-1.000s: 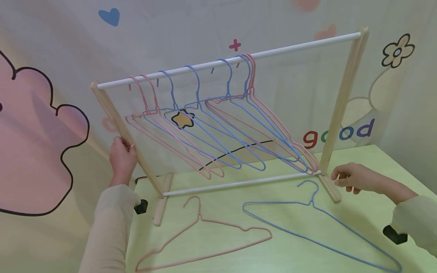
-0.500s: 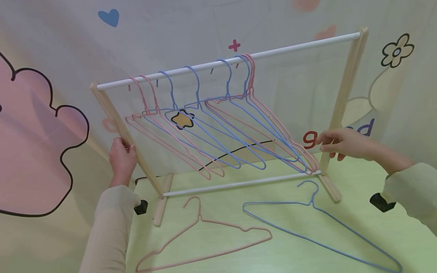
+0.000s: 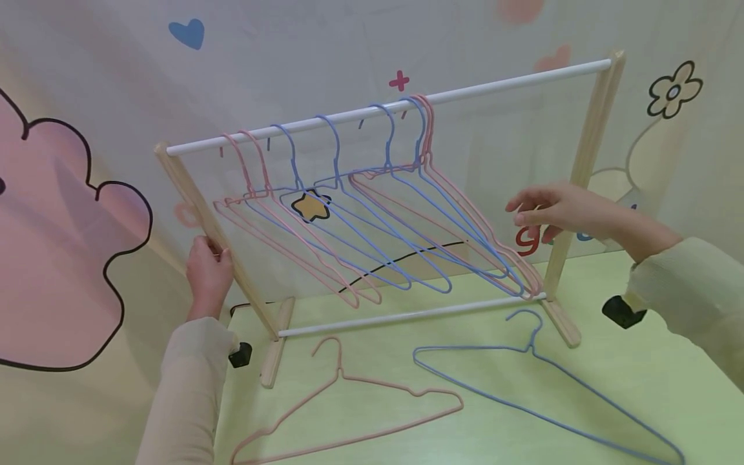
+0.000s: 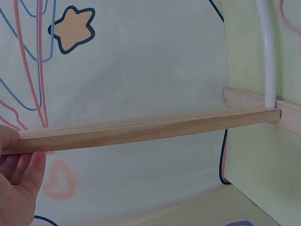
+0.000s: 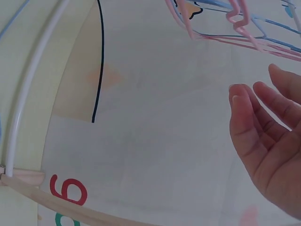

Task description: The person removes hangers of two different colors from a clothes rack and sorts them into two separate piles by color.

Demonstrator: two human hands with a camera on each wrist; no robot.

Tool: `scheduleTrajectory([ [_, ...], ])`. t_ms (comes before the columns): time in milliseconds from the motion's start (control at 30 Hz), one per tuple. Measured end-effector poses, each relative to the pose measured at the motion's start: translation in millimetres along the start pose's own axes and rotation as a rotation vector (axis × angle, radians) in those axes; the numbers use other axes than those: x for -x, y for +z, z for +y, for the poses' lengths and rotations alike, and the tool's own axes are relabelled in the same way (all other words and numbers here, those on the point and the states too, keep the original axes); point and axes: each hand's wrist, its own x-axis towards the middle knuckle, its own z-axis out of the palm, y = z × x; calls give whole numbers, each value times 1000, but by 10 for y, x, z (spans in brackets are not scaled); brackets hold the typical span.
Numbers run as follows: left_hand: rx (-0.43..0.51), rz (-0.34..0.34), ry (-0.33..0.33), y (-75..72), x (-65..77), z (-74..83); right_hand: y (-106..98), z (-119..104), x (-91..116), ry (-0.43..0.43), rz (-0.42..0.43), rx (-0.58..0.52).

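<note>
My left hand grips the left wooden post of a small clothes rack, thumb on one side and fingers on the other. Several pink hangers and blue hangers hang by their hooks from the white top rod, bunched from its left end to past its middle. My right hand is in the air by the right wooden post, fingers loosely bent and holding nothing. In the right wrist view, the right hand is apart from the pink hangers.
On the pale green table lie a loose pink hanger at front left and a loose blue hanger at front right. The rack's white lower rod runs just behind them. A printed cloth hangs behind.
My right hand has risen from beside the rack's right foot and moved left, toward the hanging hangers. The left hand keeps its grip on the left post, and the hangers have not moved.
</note>
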Motion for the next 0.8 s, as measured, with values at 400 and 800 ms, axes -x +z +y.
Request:
scheduleTrajectory([
  [400,-6,24,8,21,-23,-33,72,-211,-172,-8,1,-52],
  [800,-7,11,-4,18,-22,-25,162,-268,-325,-9,-36,-80],
])
